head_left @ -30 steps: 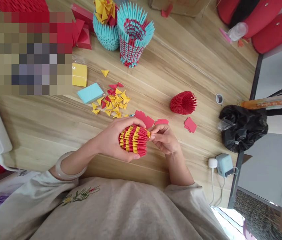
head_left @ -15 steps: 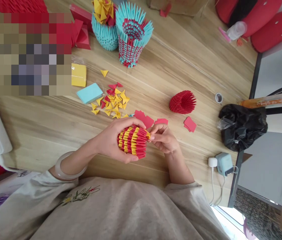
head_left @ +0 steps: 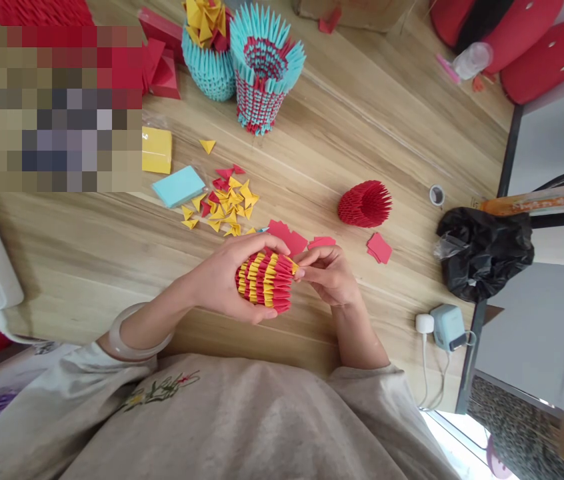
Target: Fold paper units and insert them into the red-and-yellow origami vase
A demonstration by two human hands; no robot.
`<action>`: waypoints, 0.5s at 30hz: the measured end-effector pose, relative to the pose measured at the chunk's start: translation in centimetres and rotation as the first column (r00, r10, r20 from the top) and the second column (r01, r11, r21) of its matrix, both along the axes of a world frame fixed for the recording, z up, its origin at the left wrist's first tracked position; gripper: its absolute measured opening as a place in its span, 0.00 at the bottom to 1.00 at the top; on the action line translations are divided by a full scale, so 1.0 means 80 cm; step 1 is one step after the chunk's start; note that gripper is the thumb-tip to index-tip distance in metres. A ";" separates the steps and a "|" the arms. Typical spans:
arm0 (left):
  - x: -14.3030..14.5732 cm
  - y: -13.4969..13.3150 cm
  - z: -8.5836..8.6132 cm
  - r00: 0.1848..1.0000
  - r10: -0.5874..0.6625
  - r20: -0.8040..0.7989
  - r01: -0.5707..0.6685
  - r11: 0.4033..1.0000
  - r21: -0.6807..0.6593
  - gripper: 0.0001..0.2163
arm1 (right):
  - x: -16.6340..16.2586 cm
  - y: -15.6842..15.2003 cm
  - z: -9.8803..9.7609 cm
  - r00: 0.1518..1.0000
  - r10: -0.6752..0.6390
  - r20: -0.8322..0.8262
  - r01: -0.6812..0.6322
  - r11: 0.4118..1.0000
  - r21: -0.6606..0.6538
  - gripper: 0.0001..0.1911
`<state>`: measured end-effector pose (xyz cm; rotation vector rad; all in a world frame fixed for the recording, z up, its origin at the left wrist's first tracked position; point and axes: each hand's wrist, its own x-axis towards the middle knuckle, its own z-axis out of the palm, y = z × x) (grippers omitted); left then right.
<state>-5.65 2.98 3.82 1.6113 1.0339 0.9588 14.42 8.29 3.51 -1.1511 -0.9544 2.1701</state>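
A red and yellow striped vase of folded paper pieces point(head_left: 265, 283) lies on its side in my left hand point(head_left: 227, 280), whose thumb and fingers wrap round it. At the vase's spiky right rim, my right hand point(head_left: 331, 275) pinches a yellow folded paper piece point(head_left: 294, 268); the fingertips hide part of it. Just beyond my hands lie red paper sheets point(head_left: 287, 237) and a smaller stack of red paper point(head_left: 322, 241). Loose yellow and red folded triangles point(head_left: 232, 205) are scattered to the upper left of the vase.
A red paper vase point(head_left: 365, 204) lies to the right, near red paper slips point(head_left: 379, 247). Two turquoise paper vases stand at the back, one patterned with red point(head_left: 262, 100). Turquoise sheets point(head_left: 179, 187), a tape roll point(head_left: 437, 195), a black bag point(head_left: 485, 253) and a charger point(head_left: 448, 327) are around.
My right fingers have shifted slightly along the yellow piece at the rim, and more of its tip shows. My left hand keeps its hold on the vase.
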 end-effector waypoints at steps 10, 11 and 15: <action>0.000 0.000 0.000 0.979 0.075 0.188 -0.058 0.994 -0.098 0.29 | 0.014 0.003 -0.017 0.998 0.019 -0.057 0.000 0.948 0.318 0.05; 0.000 0.000 -0.001 0.975 0.083 0.204 -0.060 0.992 -0.115 0.28 | 0.014 0.003 -0.018 0.998 0.015 -0.065 0.009 0.938 0.347 0.05; -0.001 -0.001 -0.004 0.956 0.085 0.279 -0.053 0.991 -0.122 0.27 | 0.011 0.002 -0.020 0.994 0.013 -0.110 0.025 0.939 0.342 0.03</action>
